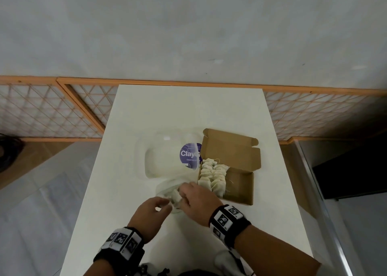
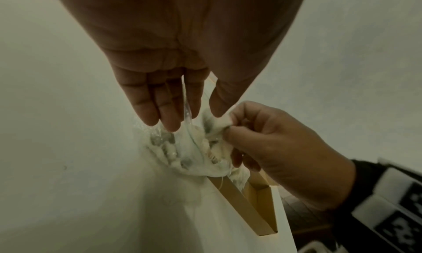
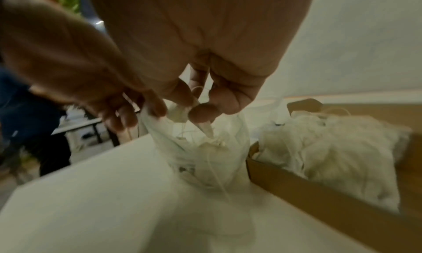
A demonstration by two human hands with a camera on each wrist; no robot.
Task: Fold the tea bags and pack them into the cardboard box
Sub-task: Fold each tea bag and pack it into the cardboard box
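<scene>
A brown cardboard box point(image 1: 240, 189) lies open right of centre on the white table, with a row of folded tea bags point(image 1: 213, 176) along its left side. Just left of it sits a clear plastic bag point(image 1: 166, 190) holding loose tea bags point(image 2: 182, 155). My left hand point(image 1: 165, 205) pinches the bag's rim point(image 2: 187, 110) between thumb and fingers. My right hand point(image 1: 182, 192) reaches into the bag's mouth and pinches one tea bag point(image 2: 218, 122) between thumb and fingertips. In the right wrist view that tea bag point(image 3: 180, 113) hangs above the bag, its string trailing down.
A clear plastic container point(image 1: 165, 160) with a round purple label point(image 1: 189, 155) stands behind the bag, touching the box's open lid point(image 1: 232, 148). The white table point(image 1: 188, 108) runs back to an orange lattice screen point(image 1: 52, 112). The table edges drop off left and right.
</scene>
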